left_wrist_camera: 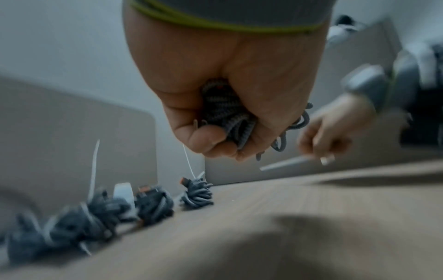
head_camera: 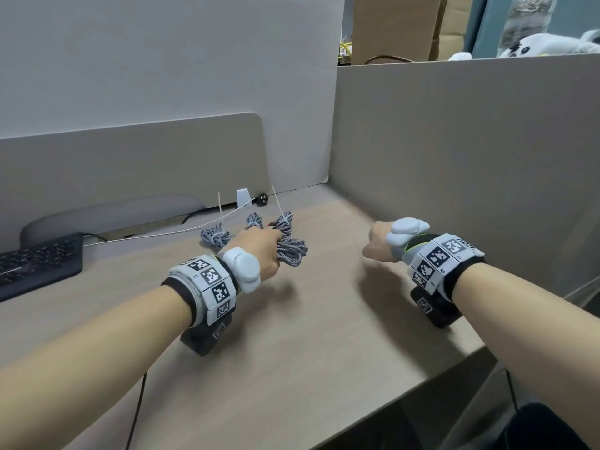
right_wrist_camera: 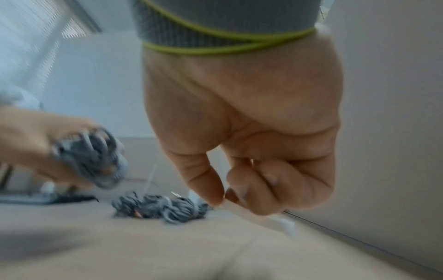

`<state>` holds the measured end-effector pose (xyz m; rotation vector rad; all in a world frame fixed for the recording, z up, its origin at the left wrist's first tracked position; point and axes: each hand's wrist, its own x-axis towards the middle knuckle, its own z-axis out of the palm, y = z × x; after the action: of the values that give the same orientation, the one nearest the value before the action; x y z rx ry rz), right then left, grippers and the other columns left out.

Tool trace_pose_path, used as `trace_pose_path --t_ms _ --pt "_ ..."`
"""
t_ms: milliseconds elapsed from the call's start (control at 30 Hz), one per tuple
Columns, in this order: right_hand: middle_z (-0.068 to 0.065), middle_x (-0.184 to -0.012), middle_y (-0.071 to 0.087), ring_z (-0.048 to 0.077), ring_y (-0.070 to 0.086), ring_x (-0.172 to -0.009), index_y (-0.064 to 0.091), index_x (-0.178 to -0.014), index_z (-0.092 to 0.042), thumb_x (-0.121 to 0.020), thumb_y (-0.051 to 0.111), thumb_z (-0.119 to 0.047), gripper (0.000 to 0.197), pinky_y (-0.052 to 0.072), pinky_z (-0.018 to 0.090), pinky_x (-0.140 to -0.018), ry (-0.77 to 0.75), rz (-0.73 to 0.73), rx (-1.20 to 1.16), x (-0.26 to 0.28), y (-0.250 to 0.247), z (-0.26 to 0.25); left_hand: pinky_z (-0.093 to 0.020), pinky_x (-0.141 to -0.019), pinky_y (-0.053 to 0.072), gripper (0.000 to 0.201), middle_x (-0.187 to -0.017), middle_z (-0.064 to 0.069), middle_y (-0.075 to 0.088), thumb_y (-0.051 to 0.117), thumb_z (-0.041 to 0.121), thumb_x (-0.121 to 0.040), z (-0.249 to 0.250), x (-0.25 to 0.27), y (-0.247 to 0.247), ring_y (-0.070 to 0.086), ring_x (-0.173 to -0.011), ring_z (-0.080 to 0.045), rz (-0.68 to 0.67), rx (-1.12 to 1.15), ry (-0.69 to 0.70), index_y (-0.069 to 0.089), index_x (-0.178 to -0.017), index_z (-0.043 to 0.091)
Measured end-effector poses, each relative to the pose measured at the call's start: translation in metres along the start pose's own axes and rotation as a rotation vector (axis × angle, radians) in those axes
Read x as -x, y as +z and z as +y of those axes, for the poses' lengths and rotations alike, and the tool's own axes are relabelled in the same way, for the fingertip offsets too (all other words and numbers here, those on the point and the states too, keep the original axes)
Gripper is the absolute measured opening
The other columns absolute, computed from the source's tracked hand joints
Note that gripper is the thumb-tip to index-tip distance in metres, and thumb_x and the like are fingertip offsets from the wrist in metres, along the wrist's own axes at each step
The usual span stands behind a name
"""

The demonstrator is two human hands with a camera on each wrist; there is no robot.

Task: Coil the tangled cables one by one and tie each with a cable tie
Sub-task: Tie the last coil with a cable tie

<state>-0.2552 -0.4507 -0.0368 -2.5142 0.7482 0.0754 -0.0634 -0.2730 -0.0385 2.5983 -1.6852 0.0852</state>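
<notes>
My left hand (head_camera: 264, 251) grips a coiled grey braided cable (head_camera: 292, 251) just above the desk (head_camera: 292, 352); in the left wrist view the coil (left_wrist_camera: 223, 106) is packed inside the fist (left_wrist_camera: 215, 144). To the right, my right hand (head_camera: 378, 246) is held low over the desk, and its thumb and forefinger (right_wrist_camera: 215, 191) pinch a thin white cable tie (right_wrist_camera: 284, 224), which the left wrist view shows as a white strip (left_wrist_camera: 285, 163). Behind the left hand lie tied cable bundles (head_camera: 216, 237) with white tie tails sticking up.
A black keyboard (head_camera: 35, 264) sits at the left. Beige partition walls (head_camera: 454, 173) close off the back and right. A thin white wire (head_camera: 146, 235) and a black plug (head_camera: 261, 200) lie along the back. The desk's front edge (head_camera: 438, 378) runs diagonally at lower right.
</notes>
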Motion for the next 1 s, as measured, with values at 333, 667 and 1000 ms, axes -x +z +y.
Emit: trace_pose_path --t_ms 333,667,1000 --pt "0.017 -0.07 0.069 0.022 0.042 -0.042 0.052 -0.066 -0.006 -0.083 0.048 -0.007 0.017 0.033 0.025 -0.044 -0.003 0.104 -0.471 0.004 0.011 -0.122 -0.042 -0.067 0.051 0.068 -0.098 -0.008 0.061 0.055 0.006 -0.078 -0.021 0.018 -0.004 0.061 -0.081 -0.036 0.028 -0.107 -0.044 0.019 -0.134 0.02" --pt "0.018 -0.073 0.062 0.017 0.035 -0.035 0.055 -0.081 -0.001 -0.092 0.054 -0.003 0.011 0.024 0.018 -0.04 -0.165 -0.071 -0.78 -0.001 0.037 -0.161 -0.029 -0.06 0.049 0.014 -0.088 -0.009 0.072 0.059 0.019 -0.078 -0.055 0.038 -0.018 0.066 -0.075 -0.028 -0.062 0.08 -0.26 0.066 -0.089 0.013" --pt "-0.005 -0.053 0.053 0.014 0.049 -0.047 0.057 -0.075 -0.012 -0.09 0.06 0.001 0.02 0.035 0.022 -0.043 -0.278 -0.142 -0.871 -0.018 0.067 -0.174 -0.017 -0.038 0.032 0.012 -0.064 -0.012 0.057 0.061 -0.007 -0.081 -0.082 0.068 -0.011 0.046 -0.045 -0.016 -0.08 1.349 -0.525 0.062 -0.088 0.002"
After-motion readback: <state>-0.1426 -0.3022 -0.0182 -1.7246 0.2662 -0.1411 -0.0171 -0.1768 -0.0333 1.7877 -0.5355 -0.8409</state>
